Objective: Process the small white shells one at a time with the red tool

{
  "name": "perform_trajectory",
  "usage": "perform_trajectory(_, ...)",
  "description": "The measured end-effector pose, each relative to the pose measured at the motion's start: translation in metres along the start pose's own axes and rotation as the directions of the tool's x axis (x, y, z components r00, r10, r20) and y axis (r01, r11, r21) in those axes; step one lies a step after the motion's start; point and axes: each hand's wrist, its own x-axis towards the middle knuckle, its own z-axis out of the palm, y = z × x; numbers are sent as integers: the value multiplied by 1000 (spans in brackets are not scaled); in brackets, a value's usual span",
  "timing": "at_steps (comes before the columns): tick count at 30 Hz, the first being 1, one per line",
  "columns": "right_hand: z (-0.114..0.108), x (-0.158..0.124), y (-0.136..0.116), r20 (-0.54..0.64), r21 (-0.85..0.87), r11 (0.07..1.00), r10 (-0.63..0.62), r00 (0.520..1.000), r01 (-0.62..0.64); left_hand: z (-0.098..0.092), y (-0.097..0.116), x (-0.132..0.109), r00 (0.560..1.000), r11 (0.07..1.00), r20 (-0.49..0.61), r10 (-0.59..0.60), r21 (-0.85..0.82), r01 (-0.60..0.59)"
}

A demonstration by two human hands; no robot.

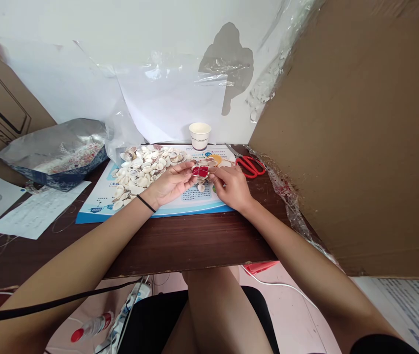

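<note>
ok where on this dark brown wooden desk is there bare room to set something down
Bare wood runs along the front edge, below the blue-edged printed poster. Crowded: white seashells heaped on the poster's left, against the left hand and right hand holding a small red piece; red-handled scissors sit right.

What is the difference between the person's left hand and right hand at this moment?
The left hand wears a thin black band at the wrist; the right hand has a bare wrist. The left hand lies nearer the shell pile, the right hand nearer the red-handled scissors. Both reach a small red piece.
</note>
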Motion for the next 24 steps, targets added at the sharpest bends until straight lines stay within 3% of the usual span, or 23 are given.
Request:
perform_trajectory(11, 2, 0, 2, -8, 22, 1000, 6, 1000, -6, 0, -1, 0, 1000, 1000, -25, 17, -13, -18)
perform_trajectory(24, 6, 2, 6, 12, 31, 997, 68, 998, -68, 0, -1, -2, 1000, 996, 12, 14, 90, -15)
